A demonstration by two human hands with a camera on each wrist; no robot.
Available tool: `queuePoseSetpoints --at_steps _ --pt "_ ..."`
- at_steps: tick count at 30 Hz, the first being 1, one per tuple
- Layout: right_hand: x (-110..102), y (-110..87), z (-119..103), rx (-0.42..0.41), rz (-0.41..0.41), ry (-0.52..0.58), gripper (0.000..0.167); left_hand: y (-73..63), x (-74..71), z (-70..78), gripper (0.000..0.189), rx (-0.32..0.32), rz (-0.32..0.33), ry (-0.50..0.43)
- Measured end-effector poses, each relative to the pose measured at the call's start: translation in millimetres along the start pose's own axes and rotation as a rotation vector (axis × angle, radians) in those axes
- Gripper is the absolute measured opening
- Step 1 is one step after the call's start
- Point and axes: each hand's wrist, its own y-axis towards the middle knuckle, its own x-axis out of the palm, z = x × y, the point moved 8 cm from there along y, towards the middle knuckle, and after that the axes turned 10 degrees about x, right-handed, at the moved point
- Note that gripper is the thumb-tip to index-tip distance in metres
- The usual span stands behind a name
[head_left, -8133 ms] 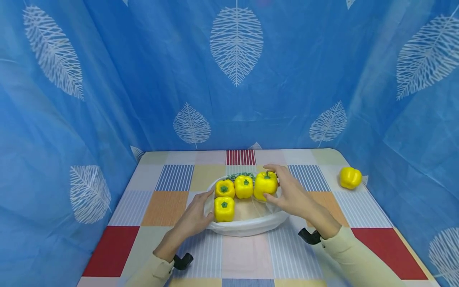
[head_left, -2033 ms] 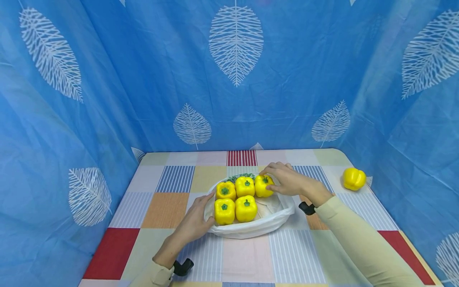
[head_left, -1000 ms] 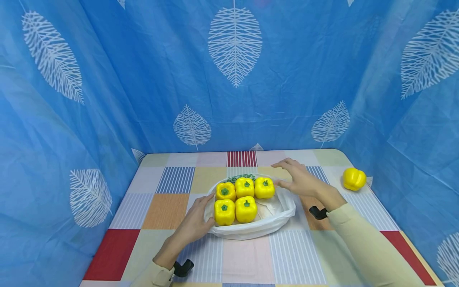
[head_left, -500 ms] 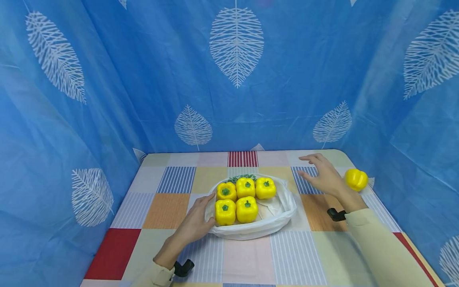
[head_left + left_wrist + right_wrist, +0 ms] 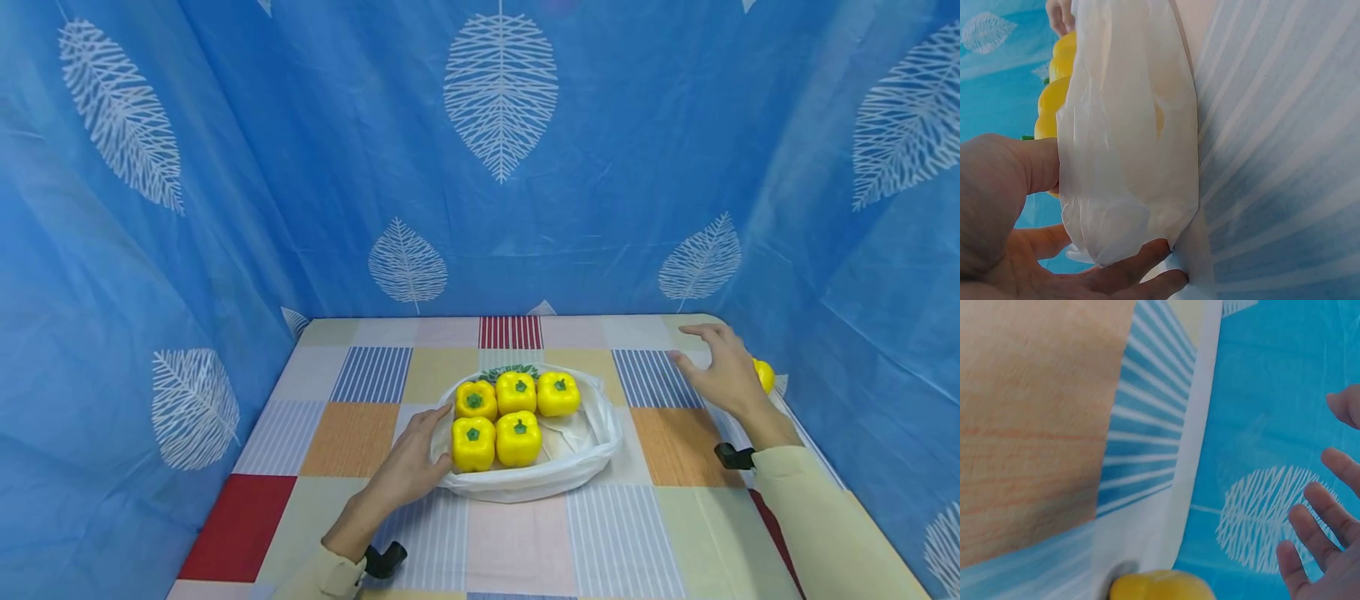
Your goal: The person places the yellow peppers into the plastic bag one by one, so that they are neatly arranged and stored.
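Several yellow bell peppers (image 5: pixel 518 438) with green stems sit in two rows inside a wide white plastic bag (image 5: pixel 517 487). My left hand (image 5: pixel 408 462) grips the bag's left side; in the left wrist view its thumb (image 5: pixel 1041 164) is at the rim and its fingers lie along the outer wall. Far to the right, my right hand (image 5: pixel 723 371) is raised with fingers spread, holding nothing. Just beyond it, mostly hidden in the head view, lies a lone yellow bell pepper (image 5: pixel 764 376). The right wrist view catches a yellow pepper (image 5: pixel 1160 587) at its bottom edge.
A patchwork tablecloth (image 5: pixel 517 542) covers the table. Blue curtains (image 5: pixel 337 167) with white leaf prints enclose the back and both sides, the right one close to the lone pepper. Inside the bag, the right part shows its crumpled pale bottom (image 5: pixel 566 433).
One more pepper stands in the bag than at first. My right hand has let go of the back-row pepper and moved right to the lone one. The left hand stays at the bag.
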Motion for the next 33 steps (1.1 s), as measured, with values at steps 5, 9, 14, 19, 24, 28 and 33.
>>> queuePoseSetpoints --at_steps 5,9,14,19,24,28,33 --pt "-4 -0.8 18 0.025 0.048 0.021 0.058 0.4 1.6 -2.0 0.085 -0.012 -0.002 -0.006" --pt "-5 -0.6 34 0.080 0.060 0.019 0.061 0.4 2.5 -2.9 0.086 -0.014 -0.003 -0.002" --pt "-7 -1.5 53 0.147 0.061 0.020 0.071 0.6 2.9 -3.2 0.086 -0.016 -0.003 0.005" --pt "-12 -4.1 65 0.191 0.074 0.044 0.080 -0.6 2.8 -2.8 0.086 -0.022 0.000 -0.003" --pt "-11 -6.5 82 0.277 0.062 0.036 0.091 -0.5 2.9 -1.9 0.087 -0.017 0.004 -0.004" --pt "-9 -7.6 97 0.343 0.039 0.036 0.096 -0.6 3.2 -2.0 0.087 -0.021 0.006 0.004" --pt "-7 -9.2 109 0.404 0.003 0.053 0.099 -1.2 4.3 -2.2 0.087 -0.022 0.006 0.010"
